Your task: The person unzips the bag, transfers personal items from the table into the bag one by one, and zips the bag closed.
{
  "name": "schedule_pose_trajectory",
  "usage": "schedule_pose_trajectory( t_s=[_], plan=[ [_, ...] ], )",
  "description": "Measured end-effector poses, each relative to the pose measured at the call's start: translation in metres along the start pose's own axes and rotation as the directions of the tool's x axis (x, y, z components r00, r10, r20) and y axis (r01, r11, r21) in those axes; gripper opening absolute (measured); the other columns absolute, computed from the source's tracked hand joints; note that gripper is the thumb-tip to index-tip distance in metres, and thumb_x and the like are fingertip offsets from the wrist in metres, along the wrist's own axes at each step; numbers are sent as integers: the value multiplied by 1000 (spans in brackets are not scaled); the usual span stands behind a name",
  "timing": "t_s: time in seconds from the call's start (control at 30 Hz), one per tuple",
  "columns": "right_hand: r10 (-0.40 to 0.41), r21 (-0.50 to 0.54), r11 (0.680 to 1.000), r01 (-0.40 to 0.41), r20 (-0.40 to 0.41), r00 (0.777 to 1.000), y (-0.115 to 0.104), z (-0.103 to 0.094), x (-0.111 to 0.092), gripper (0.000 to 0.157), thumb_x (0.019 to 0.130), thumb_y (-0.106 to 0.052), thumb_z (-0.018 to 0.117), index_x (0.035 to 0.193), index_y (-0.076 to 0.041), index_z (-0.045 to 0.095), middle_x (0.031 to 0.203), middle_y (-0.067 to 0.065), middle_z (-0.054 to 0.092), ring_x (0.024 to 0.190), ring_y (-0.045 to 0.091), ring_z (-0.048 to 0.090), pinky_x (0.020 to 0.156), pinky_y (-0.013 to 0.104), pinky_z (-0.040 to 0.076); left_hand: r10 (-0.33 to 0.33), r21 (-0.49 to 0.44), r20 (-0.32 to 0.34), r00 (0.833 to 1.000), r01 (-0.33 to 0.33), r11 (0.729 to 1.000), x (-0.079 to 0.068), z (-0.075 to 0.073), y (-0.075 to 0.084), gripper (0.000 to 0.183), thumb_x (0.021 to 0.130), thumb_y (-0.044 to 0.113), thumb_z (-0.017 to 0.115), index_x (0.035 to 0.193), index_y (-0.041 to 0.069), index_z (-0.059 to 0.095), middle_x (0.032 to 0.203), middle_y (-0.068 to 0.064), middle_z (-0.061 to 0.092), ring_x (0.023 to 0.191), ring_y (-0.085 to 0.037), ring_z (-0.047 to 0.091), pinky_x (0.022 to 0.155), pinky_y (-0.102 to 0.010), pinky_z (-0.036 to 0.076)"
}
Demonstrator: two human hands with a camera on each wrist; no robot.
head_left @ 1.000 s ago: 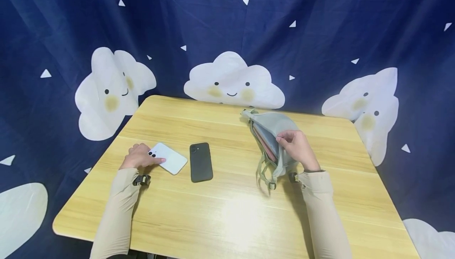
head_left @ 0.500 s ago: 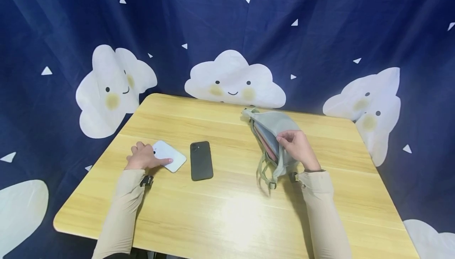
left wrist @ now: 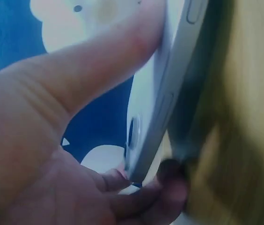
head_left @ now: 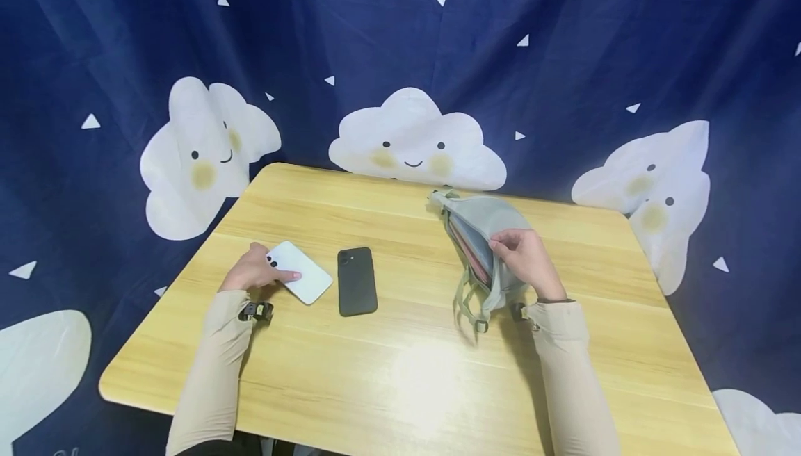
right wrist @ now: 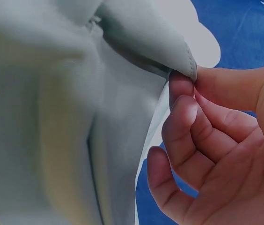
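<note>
My left hand (head_left: 258,268) holds a white smartphone (head_left: 306,277), the thumb lying across its back and the fingers curled at its camera end. In the left wrist view, that phone (left wrist: 157,93) has its side edge facing the camera, with a shadowed gap between it and the tabletop. A black smartphone (head_left: 357,282) lies flat to its right, camera side up. Over on the right, my right hand (head_left: 521,260) pinches the rim of a grey-green fabric bag (head_left: 497,214), whose mouth gapes. The right wrist view shows thumb and forefinger squeezing the bag's stitched edge (right wrist: 186,61).
Inside the bag's mouth a pinkish layer (head_left: 471,251) shows. Its strap with a buckle (head_left: 480,326) trails onto the wooden table (head_left: 375,386). A dark blue curtain (head_left: 300,18) with printed clouds hangs right behind the table's back edge.
The left hand has shifted over the white phone, and its fingers have gone from spread over the far side to tucked at the camera end. The right hand stays on the bag's rim.
</note>
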State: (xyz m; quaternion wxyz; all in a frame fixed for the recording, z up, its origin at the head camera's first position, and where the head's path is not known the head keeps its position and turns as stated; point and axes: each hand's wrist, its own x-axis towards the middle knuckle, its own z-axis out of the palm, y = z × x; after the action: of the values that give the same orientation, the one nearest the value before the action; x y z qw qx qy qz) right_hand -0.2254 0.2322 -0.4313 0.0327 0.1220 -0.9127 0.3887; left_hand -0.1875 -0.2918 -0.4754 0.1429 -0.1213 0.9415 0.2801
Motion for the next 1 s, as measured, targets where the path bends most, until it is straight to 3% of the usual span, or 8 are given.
schedule_pose_trajectory(
  t_s=[0.23, 0.33, 0.5, 0.63, 0.73, 0.87, 0.93, 1.0],
  plan=[
    [-19, -2, 1000, 19, -8, 1000, 2, 2, 0, 18, 94, -11, 63, 101, 2, 73, 99, 20, 75, 90, 31, 70, 77, 30, 53, -15, -193, 3, 1000, 15, 981, 3, -2, -6, 101, 73, 44, 85, 139, -8, 27, 120, -26, 50, 102, -32, 53, 79, -31, 46],
    [-24, 1, 1000, 24, -10, 1000, 2, 2, 0, 18, 94, -11, 63, 100, 2, 73, 98, 20, 75, 88, 30, 70, 73, 27, 53, -27, -333, -9, 1000, 23, 942, 8, 0, -12, 102, 78, 31, 83, 147, -6, 18, 124, -28, 47, 94, -23, 59, 74, -26, 54],
    [-23, 3, 1000, 23, -7, 1000, 2, 2, 0, 18, 94, -11, 63, 101, 2, 73, 98, 20, 75, 87, 29, 70, 72, 26, 53, -51, -620, 15, 999, 49, 783, 17, 3, -21, 112, 82, 13, 79, 155, -1, -5, 147, -35, 35, 73, -3, 65, 74, -21, 60],
    [-29, 8, 1000, 29, -7, 1000, 2, 1, 0, 19, 95, -11, 62, 102, 2, 73, 100, 21, 75, 91, 33, 70, 79, 34, 54, -79, -736, 28, 996, 74, 673, 20, 4, -22, 111, 82, 7, 78, 155, -1, -5, 153, -30, 33, 71, 2, 66, 80, -19, 59],
    [-36, 7, 999, 37, -12, 999, 2, 0, 1, 19, 95, -11, 62, 103, 3, 72, 101, 21, 75, 93, 35, 70, 82, 38, 55, -86, -797, 14, 996, 63, 600, 19, 4, -20, 101, 81, 2, 77, 155, -5, 8, 141, -25, 49, 74, 1, 67, 80, -19, 59],
    [-33, 3, 999, 33, -15, 999, 2, 0, 0, 19, 95, -11, 62, 103, 2, 73, 101, 20, 75, 92, 33, 70, 80, 35, 54, -74, -859, 2, 997, 40, 511, 16, 3, -19, 83, 82, -4, 74, 150, -10, 26, 100, -2, 68, 76, -2, 68, 77, -19, 60],
    [-27, 0, 1000, 27, -17, 1000, 2, 0, 0, 19, 95, -12, 63, 103, 1, 73, 100, 20, 75, 92, 32, 70, 79, 32, 54, -64, -851, -3, 998, 31, 525, 15, 3, -19, 77, 84, -2, 72, 148, -12, 29, 86, 8, 66, 75, -1, 68, 75, -18, 60],
    [-26, -1, 1000, 26, -17, 1000, 2, 1, 0, 19, 94, -12, 63, 103, 1, 73, 100, 19, 75, 91, 31, 70, 79, 31, 54, -59, -819, -11, 998, 25, 573, 15, 3, -19, 72, 88, 2, 69, 146, -13, 31, 82, 11, 64, 73, 0, 67, 73, -17, 59]
  ],
)
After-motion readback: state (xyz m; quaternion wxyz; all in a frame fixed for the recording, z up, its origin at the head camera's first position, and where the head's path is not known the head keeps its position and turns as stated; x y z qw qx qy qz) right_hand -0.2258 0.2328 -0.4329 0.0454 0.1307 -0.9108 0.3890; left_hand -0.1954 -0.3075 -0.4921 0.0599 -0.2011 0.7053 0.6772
